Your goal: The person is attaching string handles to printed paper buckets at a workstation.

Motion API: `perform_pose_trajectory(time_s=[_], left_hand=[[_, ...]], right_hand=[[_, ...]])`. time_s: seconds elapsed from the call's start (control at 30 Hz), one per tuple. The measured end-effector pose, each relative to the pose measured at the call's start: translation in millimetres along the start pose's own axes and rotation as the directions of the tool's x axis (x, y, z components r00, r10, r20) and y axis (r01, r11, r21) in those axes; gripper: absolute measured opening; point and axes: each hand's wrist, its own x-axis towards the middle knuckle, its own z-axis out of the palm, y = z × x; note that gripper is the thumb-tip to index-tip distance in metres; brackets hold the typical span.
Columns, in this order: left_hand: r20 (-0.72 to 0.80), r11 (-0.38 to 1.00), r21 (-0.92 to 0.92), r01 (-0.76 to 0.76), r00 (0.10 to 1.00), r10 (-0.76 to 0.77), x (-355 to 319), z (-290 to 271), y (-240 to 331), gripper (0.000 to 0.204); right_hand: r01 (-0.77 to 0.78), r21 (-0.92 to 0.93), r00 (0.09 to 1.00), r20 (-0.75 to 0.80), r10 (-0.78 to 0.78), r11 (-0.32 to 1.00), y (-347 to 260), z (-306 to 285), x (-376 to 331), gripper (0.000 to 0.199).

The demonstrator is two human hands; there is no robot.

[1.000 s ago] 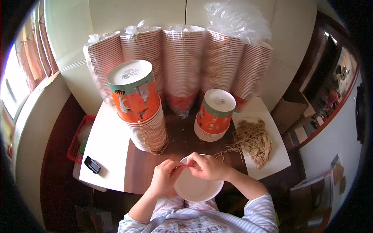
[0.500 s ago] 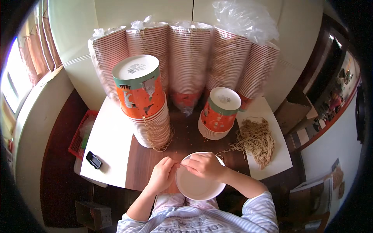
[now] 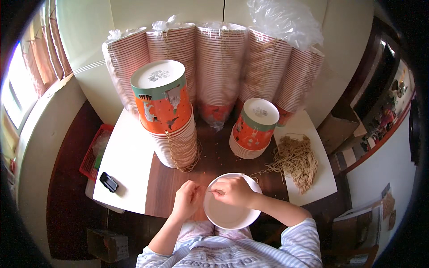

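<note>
A white-lined paper bucket point(image 3: 230, 216) rests at the table's near edge in front of me, its open mouth up. My right hand point(image 3: 234, 192) reaches over its far rim, thumb and fingers pinched above the mouth; a thin pale bit, apparently cord, shows at the fingertips. Just outside the bucket's left rim, my left hand point(image 3: 188, 200) is closed with its fingertips together; what it pinches is too small to make out. A tangled heap of tan cord point(image 3: 297, 163) lies to the right, with a strand running toward the bucket's far rim.
A tall stack of upside-down orange and green buckets point(image 3: 163, 111) stands left, cord loops hanging down its side. A shorter stack point(image 3: 254, 127) stands right of centre. Several plastic-wrapped bucket stacks point(image 3: 219, 67) line the back. A small black case point(image 3: 108, 182) lies at left, near a red basket point(image 3: 91, 154).
My hands have drawn slightly apart, the left fingers away from the bucket's rim and the right ones inward over its mouth. The bucket stays in place.
</note>
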Motion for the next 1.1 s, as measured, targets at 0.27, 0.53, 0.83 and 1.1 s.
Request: perform_pose_trajectory(time_s=[0.27, 0.53, 0.83, 1.1], left_hand=[[0.104, 0.950, -0.248, 0.189, 0.980, -0.167, -17, 14, -23, 0.016], [0.104, 0.939, -0.301, 0.166, 0.985, -0.141, -18, 13, -22, 0.017], [0.128, 0.933, -0.305, 0.191, 0.979, -0.159, -20, 11, -20, 0.021], [0.149, 0.982, -0.140, 0.127, 0.983, -0.106, -15, 8, -14, 0.020]], right_hand=[[-0.111, 0.027, 0.981, 0.161, 0.105, 0.993, 6, 10, -3, 0.006], [-0.126, 0.033, 0.977, 0.176, 0.119, 0.991, 4, 11, -1, 0.007], [-0.131, 0.073, 0.980, 0.158, 0.118, 0.989, 2, 12, -1, 0.009], [-0.157, 0.037, 0.975, 0.168, 0.149, 0.987, 0, 9, 1, 0.008]])
